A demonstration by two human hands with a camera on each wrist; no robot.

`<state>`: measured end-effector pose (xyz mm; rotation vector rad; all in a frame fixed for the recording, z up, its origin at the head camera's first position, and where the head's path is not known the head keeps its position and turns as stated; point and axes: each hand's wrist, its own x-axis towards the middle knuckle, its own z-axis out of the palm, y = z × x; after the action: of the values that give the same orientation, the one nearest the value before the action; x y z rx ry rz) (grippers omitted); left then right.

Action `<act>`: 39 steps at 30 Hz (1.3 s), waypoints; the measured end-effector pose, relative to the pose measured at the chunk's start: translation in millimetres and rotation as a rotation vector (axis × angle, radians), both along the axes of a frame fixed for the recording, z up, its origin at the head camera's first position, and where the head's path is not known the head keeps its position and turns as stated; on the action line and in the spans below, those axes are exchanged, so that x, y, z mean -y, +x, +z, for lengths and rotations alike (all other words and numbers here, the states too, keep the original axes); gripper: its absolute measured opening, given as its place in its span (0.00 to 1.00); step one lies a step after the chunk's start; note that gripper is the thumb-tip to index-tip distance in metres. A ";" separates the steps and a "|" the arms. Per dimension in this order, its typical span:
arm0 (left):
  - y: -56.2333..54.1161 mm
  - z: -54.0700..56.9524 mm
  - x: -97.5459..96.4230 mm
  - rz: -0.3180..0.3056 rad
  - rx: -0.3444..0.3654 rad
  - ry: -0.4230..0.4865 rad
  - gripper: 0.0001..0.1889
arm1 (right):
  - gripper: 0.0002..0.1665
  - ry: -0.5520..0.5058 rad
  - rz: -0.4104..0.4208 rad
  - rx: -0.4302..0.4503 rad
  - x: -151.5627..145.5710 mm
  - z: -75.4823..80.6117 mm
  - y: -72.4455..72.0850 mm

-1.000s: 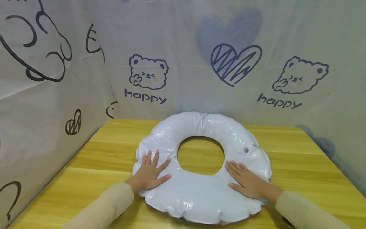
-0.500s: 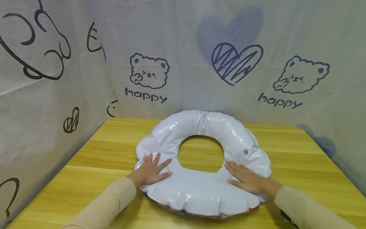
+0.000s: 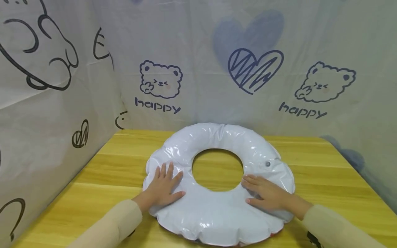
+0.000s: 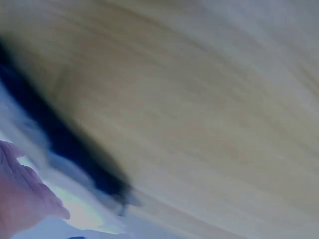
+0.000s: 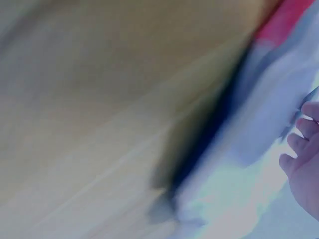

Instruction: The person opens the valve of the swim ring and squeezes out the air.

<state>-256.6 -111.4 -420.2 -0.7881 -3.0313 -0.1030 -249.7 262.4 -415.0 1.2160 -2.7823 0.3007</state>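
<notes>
A white inflatable swim ring (image 3: 217,215) lies flat on the wooden table, its round hole toward the back and a small air valve (image 3: 268,164) on its right side. My left hand (image 3: 162,187) rests on the ring's left part with fingers spread. On the right part, beside the hole, my right hand (image 3: 268,194) lies with its fingers straight and close together. In the left wrist view the hand (image 4: 27,194) shows at the lower left over the blurred white ring. A red patch (image 5: 284,22) shows on the ring's underside in the right wrist view.
The yellow wood-grain table (image 3: 102,172) reaches back to a pale cloth curtain (image 3: 204,89) printed with bears, hearts and the word happy. Another cloth side (image 3: 46,120) hangs along the left edge. A dark band (image 3: 314,238) shows under the right sleeve.
Both hands stay on the ring. The right fingers have slid slightly toward the hole's edge. The whole view rose a little and then dipped back as the head moved.
</notes>
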 end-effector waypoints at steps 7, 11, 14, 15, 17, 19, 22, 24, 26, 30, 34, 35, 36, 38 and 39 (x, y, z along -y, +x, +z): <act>21.8 12.1 -19.8 -0.172 -0.048 0.110 0.33 | 0.32 -0.099 0.075 -0.114 42.7 6.8 29.5; 36.0 9.4 -33.2 -0.271 -0.009 0.102 0.39 | 0.37 -0.096 0.072 -0.017 66.0 3.6 46.0; 43.4 4.7 -40.6 -0.278 0.031 0.074 0.43 | 0.40 -0.050 0.065 0.058 77.8 -2.3 52.5; 45.2 3.2 -42.0 -0.273 0.047 0.068 0.44 | 0.41 -0.032 0.069 0.068 80.0 -5.1 53.4; 47.7 -1.0 -43.6 -0.261 0.059 0.038 0.45 | 0.42 0.005 0.077 0.083 82.7 -11.2 53.9; 49.3 -5.4 -44.3 -0.253 0.061 -0.004 0.45 | 0.42 0.044 0.086 0.085 83.4 -16.2 53.7; 50.8 -11.4 -45.3 -0.247 0.046 -0.070 0.46 | 0.43 0.089 0.090 0.109 83.9 -21.4 54.1; 51.6 -14.0 -46.4 -0.242 0.020 -0.110 0.46 | 0.44 0.109 0.089 0.128 84.3 -22.3 54.7; 52.4 -15.2 -47.5 -0.239 -0.014 -0.135 0.46 | 0.44 0.119 0.087 0.134 84.7 -23.6 54.9; 52.2 -16.8 -48.1 -0.270 -0.095 -0.169 0.45 | 0.43 0.105 0.093 0.124 82.8 -27.4 54.3; 44.9 -17.9 -42.8 -0.326 -0.214 -0.172 0.43 | 0.42 0.084 0.127 0.067 73.2 -33.2 52.8; 42.0 -17.5 -40.4 -0.331 -0.237 -0.168 0.43 | 0.42 0.089 0.142 0.033 69.2 -34.5 52.1; 38.6 -17.1 -37.6 -0.329 -0.256 -0.162 0.42 | 0.41 0.097 0.159 -0.005 64.7 -35.9 50.9; 31.9 -15.3 -31.5 -0.314 -0.268 -0.144 0.42 | 0.41 0.120 0.194 -0.095 54.8 -38.4 47.8; 28.5 -14.0 -28.7 -0.307 -0.264 -0.140 0.42 | 0.41 0.133 0.209 -0.147 49.6 -39.4 46.1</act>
<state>-228.1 -82.7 -434.1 -1.1698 -2.6740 0.1977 -203.6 212.9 -454.4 1.4968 -2.5904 0.0381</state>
